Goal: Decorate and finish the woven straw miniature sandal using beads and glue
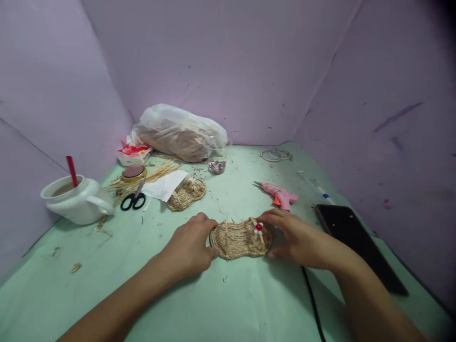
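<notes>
A braided straw piece [235, 240], narrowed at its waist like a shoe sole, lies lengthwise across the table in front of me. Near its right end sits a small bead flower [259, 228] with white beads around a red one. My left hand [194, 242] grips the left end between thumb and fingers. Around the right end curve the thumb and fingers of my right hand [294, 240]. Farther off, a second braided straw piece [187, 194] lies partly under a white paper [166, 185].
Beyond my right hand lie a pink glue gun [280, 195] and a black phone [359, 247]. Leftward are black-handled scissors [133, 200], a white mug [76, 199], a round tin [134, 173] and loose straw [160, 170]. A plastic bag [181, 135] and a bead cup [217, 166] stand behind.
</notes>
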A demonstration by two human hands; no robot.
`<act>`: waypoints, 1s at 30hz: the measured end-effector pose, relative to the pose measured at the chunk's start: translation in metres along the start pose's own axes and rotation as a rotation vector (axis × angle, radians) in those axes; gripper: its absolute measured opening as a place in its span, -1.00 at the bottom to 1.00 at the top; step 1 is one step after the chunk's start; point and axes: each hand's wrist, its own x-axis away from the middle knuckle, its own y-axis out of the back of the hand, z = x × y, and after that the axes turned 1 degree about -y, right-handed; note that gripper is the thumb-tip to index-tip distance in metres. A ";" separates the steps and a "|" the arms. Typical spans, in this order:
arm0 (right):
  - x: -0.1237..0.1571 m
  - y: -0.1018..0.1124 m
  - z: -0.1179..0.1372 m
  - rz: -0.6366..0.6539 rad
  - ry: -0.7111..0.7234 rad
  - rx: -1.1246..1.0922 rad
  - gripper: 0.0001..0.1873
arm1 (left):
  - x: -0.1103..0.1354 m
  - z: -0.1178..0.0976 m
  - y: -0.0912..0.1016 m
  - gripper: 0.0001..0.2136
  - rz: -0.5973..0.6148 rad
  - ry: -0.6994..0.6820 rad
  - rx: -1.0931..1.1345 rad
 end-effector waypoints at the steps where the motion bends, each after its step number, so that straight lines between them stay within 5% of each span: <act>1: -0.001 -0.002 0.000 -0.006 -0.006 0.025 -0.42 | 0.000 0.000 -0.001 -0.63 0.000 0.003 -0.012; 7: -0.010 -0.014 -0.003 -0.098 0.024 0.119 -0.47 | 0.002 0.000 -0.005 -0.64 -0.022 0.045 -0.020; 13: -0.024 -0.022 -0.014 -0.439 0.034 0.135 -0.42 | 0.001 0.002 -0.003 -0.82 -0.036 0.127 0.025; 16: -0.021 -0.013 -0.013 -0.570 -0.152 0.095 -0.57 | -0.004 0.006 -0.001 -0.85 -0.049 0.123 0.086; 19: -0.012 -0.004 -0.001 -0.313 -0.347 0.036 -0.80 | -0.010 0.010 -0.003 -0.82 -0.090 0.138 0.097; 21: -0.006 -0.005 0.010 -0.007 -0.308 -0.026 -0.85 | -0.013 0.011 -0.007 -0.81 -0.111 0.156 0.101; 23: -0.004 -0.013 0.021 0.134 -0.257 -0.111 -0.82 | -0.016 0.011 -0.011 -0.81 -0.134 0.178 0.108; 30: -0.010 -0.038 0.029 0.031 -0.288 -0.217 -0.76 | -0.016 0.008 -0.016 -0.82 -0.070 0.160 0.194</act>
